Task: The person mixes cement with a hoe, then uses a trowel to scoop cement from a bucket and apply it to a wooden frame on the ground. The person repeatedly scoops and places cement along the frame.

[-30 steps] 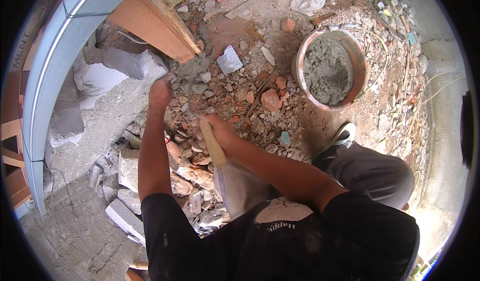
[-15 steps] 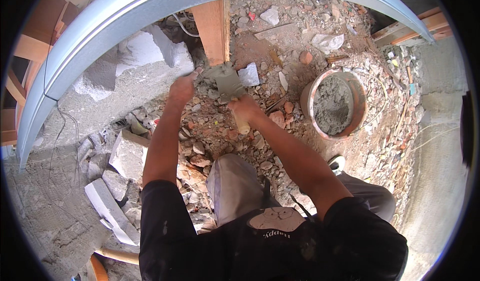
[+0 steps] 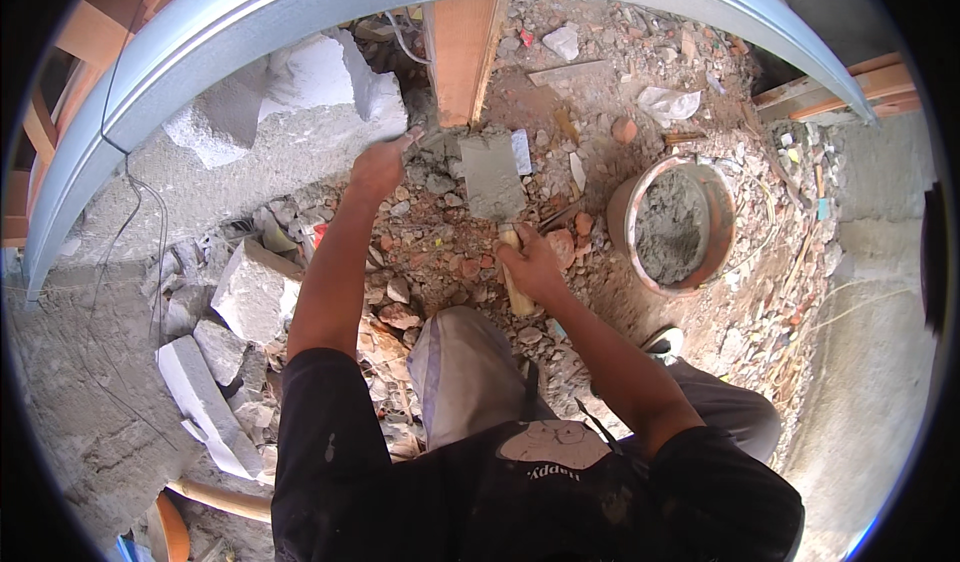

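In my right hand [image 3: 535, 265] is a trowel [image 3: 492, 177], its pale wooden handle in my closed fingers. The flat rectangular blade, grey with mortar, points away from me over the rubble, just in front of a wooden post [image 3: 460, 62]. Wet mortar [image 3: 432, 162] lies in a rough patch by the post's foot, left of the blade. My left hand [image 3: 378, 169] is at the right end of a pale concrete block [image 3: 330, 122], mostly curled, with a fingertip reaching toward the mortar. What it grips, if anything, is too small to make out.
A round bucket [image 3: 622, 217] with grey mortar [image 3: 672, 227] stands on the rubble to my right. A curved-looking metal beam [image 3: 270, 17] spans the far side, with thin wires hanging at left. Broken block pieces [image 3: 205, 402] lie left, and a concrete wall [image 3: 870, 292] rises right.
The trowel has come back toward me and right, away from the post's foot, and its blade now shows broad and flat. My left hand stays near the block's end. The view has shifted slightly.
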Demonstrator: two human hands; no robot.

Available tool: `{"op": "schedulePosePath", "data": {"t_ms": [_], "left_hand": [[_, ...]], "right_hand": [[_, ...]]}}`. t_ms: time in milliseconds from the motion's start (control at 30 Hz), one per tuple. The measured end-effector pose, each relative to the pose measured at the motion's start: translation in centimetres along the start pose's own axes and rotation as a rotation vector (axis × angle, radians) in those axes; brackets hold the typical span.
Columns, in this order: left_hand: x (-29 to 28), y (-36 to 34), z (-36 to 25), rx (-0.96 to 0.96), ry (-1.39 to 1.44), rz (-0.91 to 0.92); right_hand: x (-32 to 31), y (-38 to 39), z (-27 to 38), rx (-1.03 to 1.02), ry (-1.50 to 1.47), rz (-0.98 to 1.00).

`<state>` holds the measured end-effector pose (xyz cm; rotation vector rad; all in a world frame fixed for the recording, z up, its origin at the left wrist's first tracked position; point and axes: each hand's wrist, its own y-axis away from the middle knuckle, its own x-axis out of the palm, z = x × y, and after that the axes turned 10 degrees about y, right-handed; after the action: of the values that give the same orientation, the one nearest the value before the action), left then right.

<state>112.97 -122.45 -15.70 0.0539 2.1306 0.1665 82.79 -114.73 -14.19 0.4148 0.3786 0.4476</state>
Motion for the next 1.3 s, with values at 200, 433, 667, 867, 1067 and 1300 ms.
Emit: {"op": "schedulePosePath", "data": {"t_ms": [200, 433, 667, 867, 1067, 1300], "left_hand": [[0.6, -0.1, 1.0, -0.009, -0.022, 0.005], [0.5, 0.0, 1.2, 0.001, 0.053, -0.018], [-0.5, 0.4, 0.0, -0.018, 0.069, 0.029], [-0.3, 0.1, 0.3, -0.082, 0.036, 0.061], [0.4, 0.0, 0.9, -0.061, 0.032, 0.026], [0.0, -0.1, -0.3, -0.083, -0.014, 0.052]], "right_hand": [[-5.9, 5.7, 3.1, -0.014, 0.571, 0.398], [-9.5, 4.2, 9.7, 0.383, 0.596, 1.191], [-11.6, -7.3, 13.6, 0.388, 0.319, 0.746], [-10.8, -1.6, 10.9, 0.157, 0.684, 0.711], [-8.3, -2.7, 8.3, -0.083, 1.001, 0.640], [-6.6, -6.6, 11.0, -0.137, 1.211, 0.270]]}}
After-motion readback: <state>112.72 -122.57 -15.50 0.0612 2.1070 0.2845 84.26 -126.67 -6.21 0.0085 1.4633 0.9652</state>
